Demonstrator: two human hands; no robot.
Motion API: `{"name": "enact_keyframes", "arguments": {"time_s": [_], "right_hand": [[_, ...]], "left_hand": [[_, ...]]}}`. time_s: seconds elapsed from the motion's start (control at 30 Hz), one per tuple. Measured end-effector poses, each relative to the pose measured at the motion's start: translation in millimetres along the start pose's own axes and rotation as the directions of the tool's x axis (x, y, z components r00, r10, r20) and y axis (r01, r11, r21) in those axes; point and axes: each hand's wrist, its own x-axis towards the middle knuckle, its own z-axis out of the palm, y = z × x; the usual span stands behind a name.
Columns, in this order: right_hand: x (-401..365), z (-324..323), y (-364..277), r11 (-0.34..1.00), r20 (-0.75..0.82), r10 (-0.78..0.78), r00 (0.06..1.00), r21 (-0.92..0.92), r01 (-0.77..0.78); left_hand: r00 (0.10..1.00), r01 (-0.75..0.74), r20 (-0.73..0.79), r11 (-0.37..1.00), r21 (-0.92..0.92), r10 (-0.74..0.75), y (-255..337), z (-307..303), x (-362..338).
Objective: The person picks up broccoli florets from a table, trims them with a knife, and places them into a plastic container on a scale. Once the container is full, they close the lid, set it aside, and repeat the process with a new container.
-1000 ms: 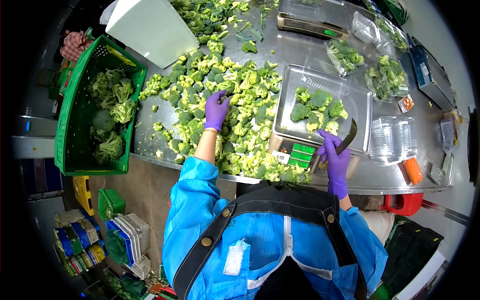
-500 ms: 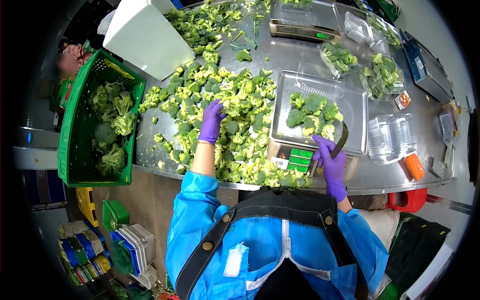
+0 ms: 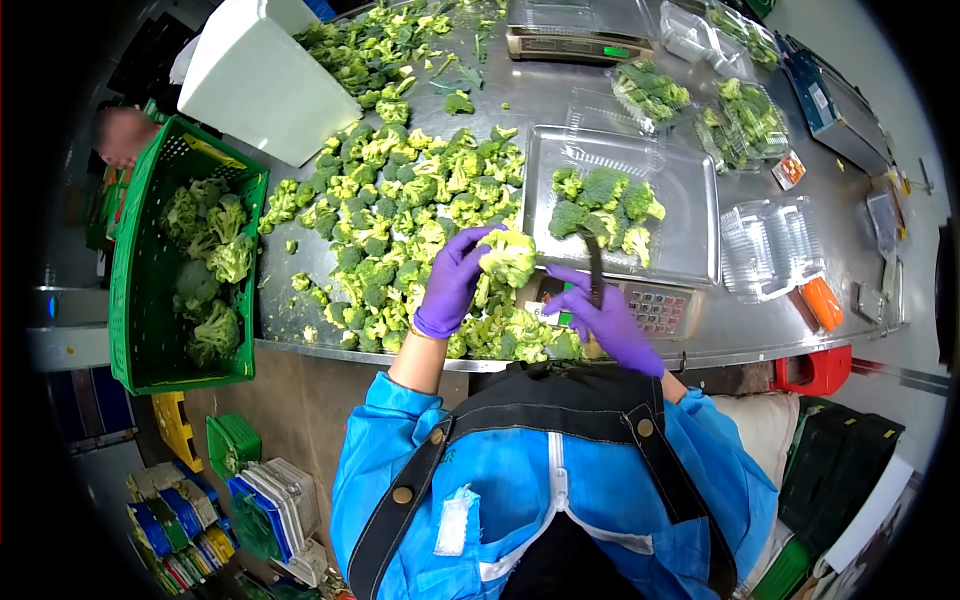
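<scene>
My left hand (image 3: 452, 283), in a purple glove, pinches a broccoli floret (image 3: 508, 257) in front of the scale. The right hand (image 3: 605, 320), gloved alike, grips a knife (image 3: 596, 268) whose dark curved blade points away from me, over the pan's near edge. Several florets (image 3: 605, 190) sit on the scale's metal pan (image 3: 700, 255), seemingly in a clear plastic box whose lid stands open behind them. My right hand partly covers the scale's display; its keypad (image 3: 658, 308) shows. Left of the scale spreads a large heap of cut broccoli (image 3: 390, 210).
A green crate (image 3: 180, 355) with larger broccoli pieces stands at the left, with another person's blurred head beyond. A white bin (image 3: 255, 80) lies tilted behind the heap. Filled boxes (image 3: 745, 125), empty clear boxes (image 3: 770, 245), an orange item (image 3: 822, 304) and a second scale (image 3: 575, 45) are on the table.
My left hand has come off the heap and moved right, now with a floret in it. The right hand and knife have shifted left toward it. The view has shifted slightly.
</scene>
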Motion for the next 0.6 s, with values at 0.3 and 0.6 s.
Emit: {"name": "enact_keyframes", "arguments": {"time_s": [0.3, 0.6], "right_hand": [[-0.8, 6.8, 0.5, 0.979, -0.091, -0.194, 0.977, -0.072, 0.188], [2.1, 4.7, 9.8, 0.930, -0.108, -0.353, 0.929, -0.147, 0.336]], "left_hand": [[0.934, -0.281, 0.276, 0.945, 0.167, 0.229, -10.7, 14.1, -15.9], [0.959, -0.116, 0.277, 0.974, 0.194, 0.059, -10.5, 18.3, -19.1]]}}
